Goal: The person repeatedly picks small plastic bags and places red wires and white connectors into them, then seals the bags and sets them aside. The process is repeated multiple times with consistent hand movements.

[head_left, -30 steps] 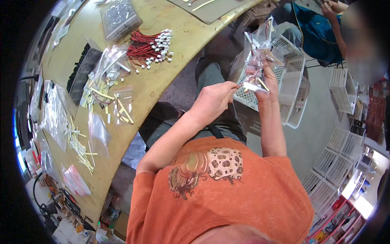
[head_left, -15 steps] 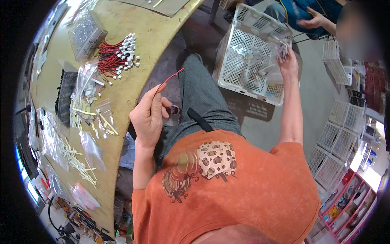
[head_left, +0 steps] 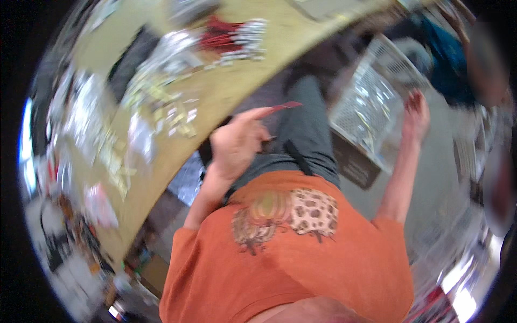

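Observation:
My left hand (head_left: 237,142) is closed around a thin red wire (head_left: 288,105), whose free end sticks out past the fingertips over my thigh. To the right, my right hand (head_left: 417,116) is beside the right edge of a white plastic crate (head_left: 401,59). Blur smears its fingers, and no bag shows clearly in it. Inside the crate lie clear plastic bags (head_left: 369,102) with small parts. On the table, a bundle of red wires (head_left: 218,40) with white connectors lies beyond my left hand.
The yellowish table (head_left: 215,91) curves along my left. On it are pale yellow strips (head_left: 118,167), clear bags (head_left: 141,134), a dark bristly block (head_left: 132,59) and a clear box (head_left: 191,8). Another person in blue (head_left: 444,59) is beyond the crate at far right.
The view has swung, shifting table and crate, and is blurred. The clear bag earlier in my right hand no longer shows there. My left hand still holds the red wire.

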### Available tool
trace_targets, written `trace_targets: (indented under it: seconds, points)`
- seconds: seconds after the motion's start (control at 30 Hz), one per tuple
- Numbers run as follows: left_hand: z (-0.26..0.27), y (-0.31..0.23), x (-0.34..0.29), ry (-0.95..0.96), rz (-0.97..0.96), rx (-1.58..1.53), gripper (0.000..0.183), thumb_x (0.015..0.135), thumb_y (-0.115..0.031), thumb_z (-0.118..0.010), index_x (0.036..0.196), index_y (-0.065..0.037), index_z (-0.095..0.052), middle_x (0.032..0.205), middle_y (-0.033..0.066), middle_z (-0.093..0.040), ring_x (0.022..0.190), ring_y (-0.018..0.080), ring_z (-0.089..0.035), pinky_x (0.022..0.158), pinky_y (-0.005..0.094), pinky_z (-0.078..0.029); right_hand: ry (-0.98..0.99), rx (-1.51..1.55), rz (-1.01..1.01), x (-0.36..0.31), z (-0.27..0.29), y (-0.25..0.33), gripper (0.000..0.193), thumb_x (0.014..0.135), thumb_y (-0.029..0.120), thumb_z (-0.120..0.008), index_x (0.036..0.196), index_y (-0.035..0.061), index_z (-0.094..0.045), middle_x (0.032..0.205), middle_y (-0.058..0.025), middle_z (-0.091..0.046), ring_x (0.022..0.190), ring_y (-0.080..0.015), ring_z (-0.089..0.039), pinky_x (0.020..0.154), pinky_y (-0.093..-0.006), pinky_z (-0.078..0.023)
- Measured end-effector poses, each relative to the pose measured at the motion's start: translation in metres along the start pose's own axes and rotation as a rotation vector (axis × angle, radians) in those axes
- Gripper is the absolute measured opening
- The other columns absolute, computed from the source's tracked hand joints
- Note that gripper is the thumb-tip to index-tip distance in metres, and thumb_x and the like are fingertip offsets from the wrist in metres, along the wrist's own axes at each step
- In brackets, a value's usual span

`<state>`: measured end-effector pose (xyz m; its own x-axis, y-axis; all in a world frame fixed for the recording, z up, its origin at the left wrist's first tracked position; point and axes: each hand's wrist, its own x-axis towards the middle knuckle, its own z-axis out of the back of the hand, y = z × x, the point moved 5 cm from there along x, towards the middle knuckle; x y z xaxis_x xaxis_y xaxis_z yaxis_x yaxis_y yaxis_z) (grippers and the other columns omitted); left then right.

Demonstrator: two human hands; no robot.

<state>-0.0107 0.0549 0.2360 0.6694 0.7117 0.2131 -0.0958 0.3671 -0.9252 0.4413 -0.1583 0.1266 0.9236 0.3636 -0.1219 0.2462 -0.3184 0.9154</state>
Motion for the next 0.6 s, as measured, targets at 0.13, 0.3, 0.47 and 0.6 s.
trace_targets:
  seconds: [0.13,0.3,0.47,0.6]
  points:
    - [0.011,-0.018,0.002,-0.066,-0.148,0.172,0.026,0.097,0.000,-0.061,0.123,-0.001,-0.067,0.070,0.0078,-0.066,0.061,0.0183,-0.068,0.057,0.0305,-0.053,0.247,-0.398,0.251,-0.058,-0.112,-0.008,0.020,0.107,0.012,-0.054,0.114,0.0036,-0.071,0.111,-0.0086,-0.073,0.099,-0.0167,-0.068,0.090,-0.0313,-0.056]
    - [0.037,-0.031,0.029,-0.299,-0.184,0.383,0.019,0.097,-0.008,-0.065,0.114,-0.001,-0.068,0.074,0.0143,-0.069,0.065,0.0289,-0.071,0.057,0.0369,-0.054,0.785,-0.586,0.876,-0.171,-0.263,0.022,0.022,0.091,-0.007,-0.066,0.109,0.0031,-0.072,0.101,-0.0104,-0.073,0.093,-0.0220,-0.069,0.083,-0.0321,-0.055]
    - [0.056,-0.032,0.105,-0.486,-0.156,0.558,0.027,0.097,-0.019,-0.066,0.117,-0.001,-0.063,0.086,0.0181,-0.073,0.078,0.0361,-0.073,0.064,0.0427,-0.057,0.892,-0.551,0.878,-0.204,-0.324,0.014,0.024,0.088,-0.010,-0.069,0.107,0.0035,-0.073,0.097,-0.0105,-0.073,0.090,-0.0242,-0.069,0.082,-0.0324,-0.055]
    - [0.065,-0.049,0.101,-0.708,-0.286,0.738,0.040,0.088,-0.021,-0.075,0.123,-0.009,-0.059,0.112,0.0125,-0.068,0.102,0.0294,-0.068,0.085,0.0393,-0.057,0.929,-0.597,0.834,-0.213,-0.328,0.008,0.022,0.090,-0.010,-0.067,0.107,0.0025,-0.072,0.096,-0.0114,-0.073,0.089,-0.0245,-0.070,0.082,-0.0326,-0.055]
